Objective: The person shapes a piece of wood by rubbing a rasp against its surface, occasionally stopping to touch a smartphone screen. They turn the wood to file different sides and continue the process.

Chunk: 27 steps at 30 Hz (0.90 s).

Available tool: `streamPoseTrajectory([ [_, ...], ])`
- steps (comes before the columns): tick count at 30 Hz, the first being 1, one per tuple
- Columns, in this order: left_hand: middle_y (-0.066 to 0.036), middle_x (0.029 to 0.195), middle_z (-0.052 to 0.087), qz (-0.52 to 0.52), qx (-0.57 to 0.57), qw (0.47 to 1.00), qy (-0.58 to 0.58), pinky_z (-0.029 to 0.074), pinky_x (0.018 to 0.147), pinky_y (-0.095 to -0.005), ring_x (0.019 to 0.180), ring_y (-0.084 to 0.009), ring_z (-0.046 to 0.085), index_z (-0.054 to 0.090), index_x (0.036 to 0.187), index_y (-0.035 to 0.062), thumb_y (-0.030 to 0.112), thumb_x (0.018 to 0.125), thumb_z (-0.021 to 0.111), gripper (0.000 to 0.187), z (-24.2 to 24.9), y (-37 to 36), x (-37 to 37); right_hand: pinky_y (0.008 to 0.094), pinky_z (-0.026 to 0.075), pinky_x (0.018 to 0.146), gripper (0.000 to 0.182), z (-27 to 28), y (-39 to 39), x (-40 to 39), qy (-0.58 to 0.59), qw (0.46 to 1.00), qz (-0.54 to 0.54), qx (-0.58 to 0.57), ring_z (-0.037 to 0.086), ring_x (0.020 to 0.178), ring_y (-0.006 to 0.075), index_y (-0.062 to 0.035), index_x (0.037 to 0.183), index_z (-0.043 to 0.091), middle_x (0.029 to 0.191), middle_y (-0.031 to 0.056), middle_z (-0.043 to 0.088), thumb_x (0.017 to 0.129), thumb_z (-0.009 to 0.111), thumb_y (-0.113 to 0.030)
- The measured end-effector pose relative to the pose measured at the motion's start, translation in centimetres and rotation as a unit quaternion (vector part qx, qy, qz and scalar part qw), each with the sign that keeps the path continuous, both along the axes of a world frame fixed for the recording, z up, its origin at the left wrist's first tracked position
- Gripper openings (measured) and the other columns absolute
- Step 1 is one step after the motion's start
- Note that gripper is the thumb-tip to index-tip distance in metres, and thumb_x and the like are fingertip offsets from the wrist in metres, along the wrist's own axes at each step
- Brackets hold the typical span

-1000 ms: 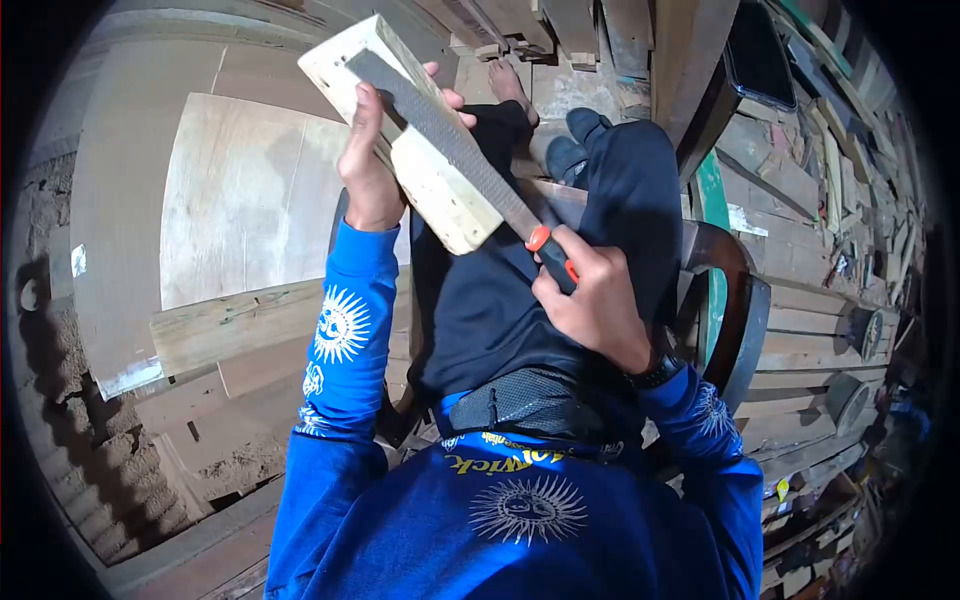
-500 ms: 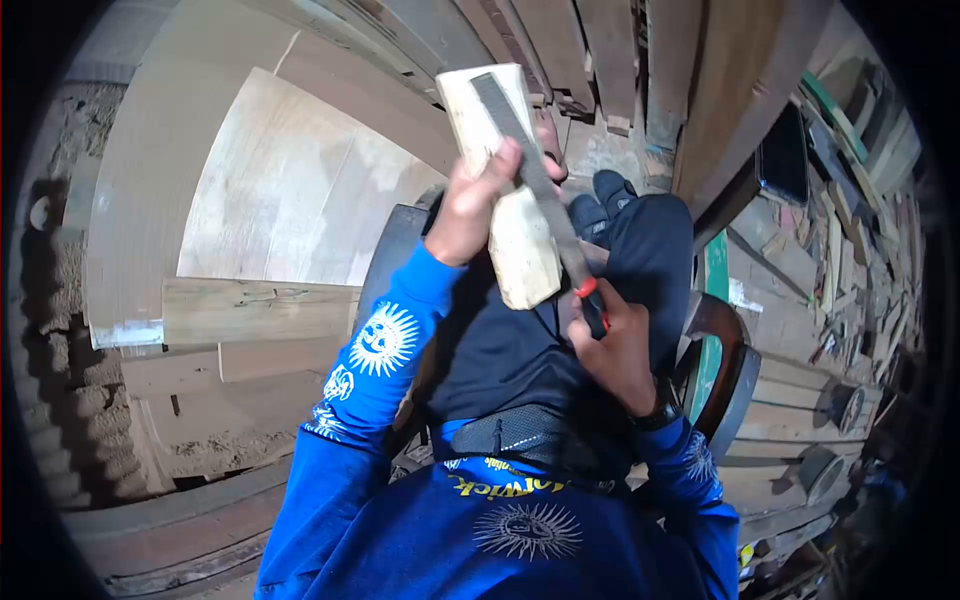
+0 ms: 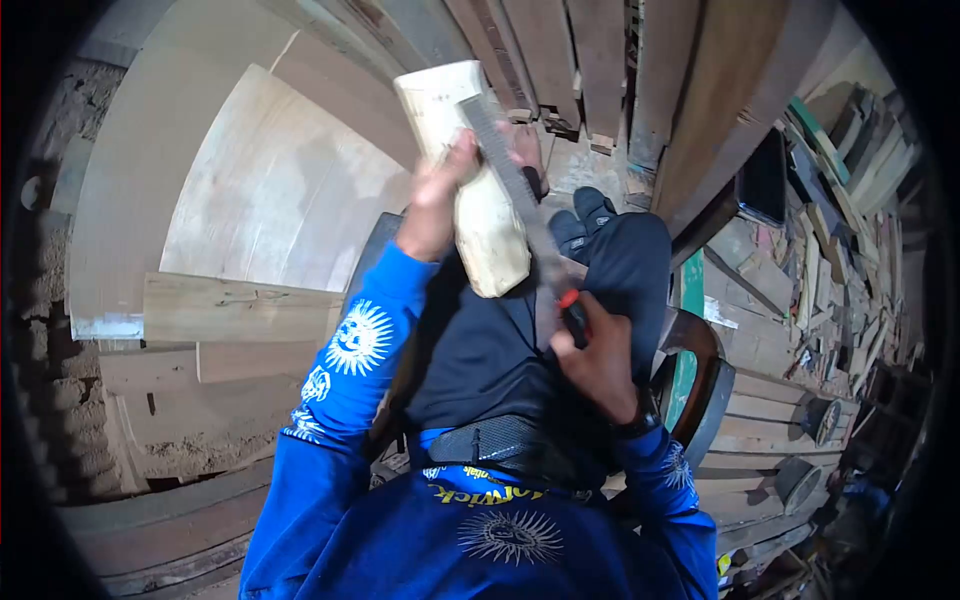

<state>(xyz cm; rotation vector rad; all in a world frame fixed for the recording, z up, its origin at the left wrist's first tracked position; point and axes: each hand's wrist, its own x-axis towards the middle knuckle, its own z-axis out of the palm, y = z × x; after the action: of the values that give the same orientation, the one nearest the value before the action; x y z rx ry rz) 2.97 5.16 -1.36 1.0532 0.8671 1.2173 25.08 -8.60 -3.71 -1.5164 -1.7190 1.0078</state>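
My left hand is wrapped round the narrow middle of a pale carved wooden block, held tilted above my lap. The block is broad at its far end and rounded at the near end, with faceted sides. In my right hand is the red and black handle of a long flat grey file. The file's blade slants up and left, lying along the right side of the block, its tip near the block's broad end. My left thumb is beside the blade.
Light wooden panels lean at the left. Upright planks stand ahead, beyond my feet. A dark phone rests at the right, near heaped wood scraps. A curved dark chair arm is beside my right forearm.
The file has slid from lying across the block to its right edge. Both hands, the block and the file appear slightly further left, as the whole view has shifted too.
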Motion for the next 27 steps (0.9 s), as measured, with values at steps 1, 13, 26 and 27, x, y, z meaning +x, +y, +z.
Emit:
streamPoseTrajectory([
  [1, -0.02, 0.109, 0.068, 0.002, -0.018, 1.0, -0.011, 0.061, 0.086, -0.0411, 0.099, -0.0323, 0.072, 0.045, 0.144, -0.0074, 0.064, 0.103, 0.039, 0.082, 0.6, 0.1, -0.5, 0.0416, 0.047, 0.053, 0.031, -0.5, -0.1, -0.2, 0.027, 1.0, 0.01, 0.004, 0.062, 0.054, 0.037, -0.0037, 0.106, 0.067, 0.061, 0.0155, 0.057, 0.077, 0.07, -0.012],
  [13, -0.022, 0.112, 0.067, 0.003, -0.007, 0.999, -0.04, 0.059, 0.087, -0.043, 0.1, -0.0345, 0.071, 0.041, 0.146, -0.0079, 0.069, 0.101, 0.035, 0.089, 0.6, -0.4, 0.0, 0.0425, 0.05, 0.051, 0.023, -2.5, -0.9, -0.6, 0.02, 0.989, 0.001, 0.143, 0.063, 0.054, 0.037, -0.0013, 0.098, 0.065, 0.063, 0.0167, 0.058, 0.077, 0.072, -0.004],
  [26, -0.023, 0.113, 0.066, -0.03, 0.01, 0.999, -0.039, 0.061, 0.085, -0.0431, 0.103, -0.0344, 0.071, 0.04, 0.148, -0.0081, 0.068, 0.103, 0.029, 0.089, 0.8, -0.6, -0.3, 0.0416, 0.05, 0.05, 0.03, -3.1, -1.2, -1.3, 0.03, 0.985, -0.008, 0.172, 0.062, 0.054, 0.035, -0.0002, 0.103, 0.067, 0.061, 0.0144, 0.058, 0.075, 0.075, -0.01],
  [27, -0.022, 0.112, 0.067, -0.08, 0.019, 0.995, -0.063, 0.06, 0.085, -0.041, 0.101, -0.0311, 0.071, 0.041, 0.147, -0.0074, 0.061, 0.105, 0.036, 0.081, 0.7, -0.8, 0.0, 0.0418, 0.05, 0.05, 0.031, -3.0, -1.1, -1.4, 0.037, 0.984, -0.017, 0.174, 0.062, 0.053, 0.0346, 0.0002, 0.103, 0.066, 0.061, 0.0143, 0.058, 0.075, 0.075, -0.009],
])
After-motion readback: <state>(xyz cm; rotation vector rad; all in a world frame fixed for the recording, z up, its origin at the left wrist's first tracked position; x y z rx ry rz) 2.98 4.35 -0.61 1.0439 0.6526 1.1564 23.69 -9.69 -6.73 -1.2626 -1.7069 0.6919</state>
